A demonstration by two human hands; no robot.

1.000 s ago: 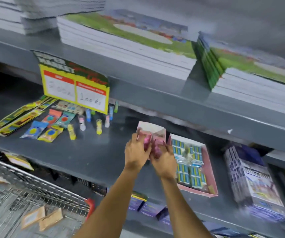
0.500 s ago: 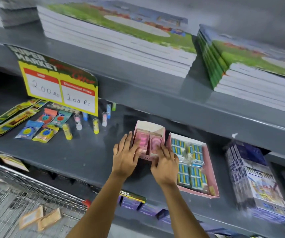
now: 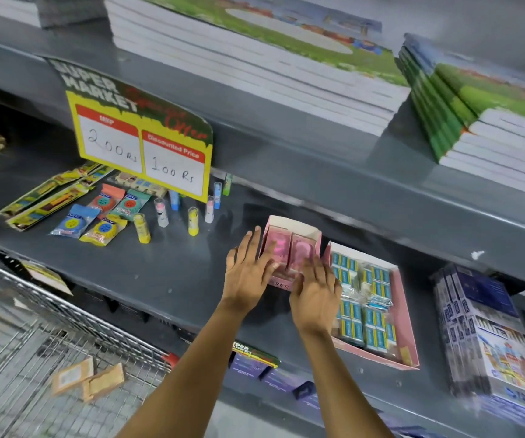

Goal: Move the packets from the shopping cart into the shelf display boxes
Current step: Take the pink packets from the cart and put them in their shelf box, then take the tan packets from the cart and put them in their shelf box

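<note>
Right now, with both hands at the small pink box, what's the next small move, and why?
Probably draw the left hand back toward the shopping cart: pink packets already sit in the small pink display box, while two brown packets wait in the cart.

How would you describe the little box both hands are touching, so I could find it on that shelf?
Find the yellow price sign hanging from the upper grey shelf. Down and to its right, on the lower shelf, sit two pink boxes side by side. Yours is the small pink box on the left, holding pink packets, unlike the wide pink tray of blue-and-yellow packets.
</note>
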